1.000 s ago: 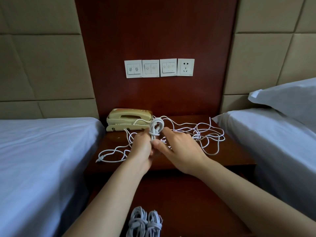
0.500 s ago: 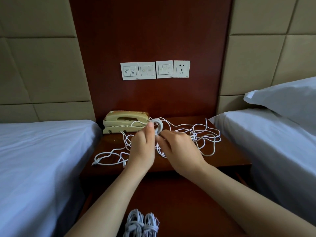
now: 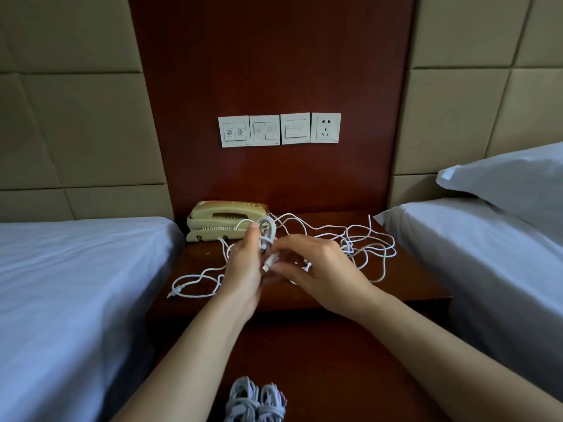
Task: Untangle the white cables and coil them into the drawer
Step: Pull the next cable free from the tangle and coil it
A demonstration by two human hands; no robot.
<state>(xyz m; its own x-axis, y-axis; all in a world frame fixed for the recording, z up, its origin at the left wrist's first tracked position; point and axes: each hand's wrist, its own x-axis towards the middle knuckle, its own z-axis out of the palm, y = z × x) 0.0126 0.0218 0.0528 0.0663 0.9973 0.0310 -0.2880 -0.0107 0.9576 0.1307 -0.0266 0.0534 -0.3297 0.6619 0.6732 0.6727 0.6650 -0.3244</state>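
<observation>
My left hand [image 3: 243,266] grips a small coil of white cable [image 3: 268,231] above the nightstand, its loops standing up past my thumb. My right hand [image 3: 320,269] pinches that cable's plug end [image 3: 270,263] just right of the coil. Loose tangled white cables [image 3: 362,242] sprawl over the nightstand top behind my right hand, and one strand with a plug [image 3: 189,284] trails to the front left. Two coiled white cable bundles [image 3: 256,402] lie in the open drawer [image 3: 320,360] below.
A beige telephone [image 3: 222,219] sits at the back left of the dark wooden nightstand [image 3: 420,278]. Beds with pale sheets flank it on the left [image 3: 70,300] and right [image 3: 487,254]. Switch plates and a socket [image 3: 278,129] hang on the wall panel.
The right hand has drawn the cable's plug end into view beside the coil. The left hand still holds the coil, a little lower and more upright.
</observation>
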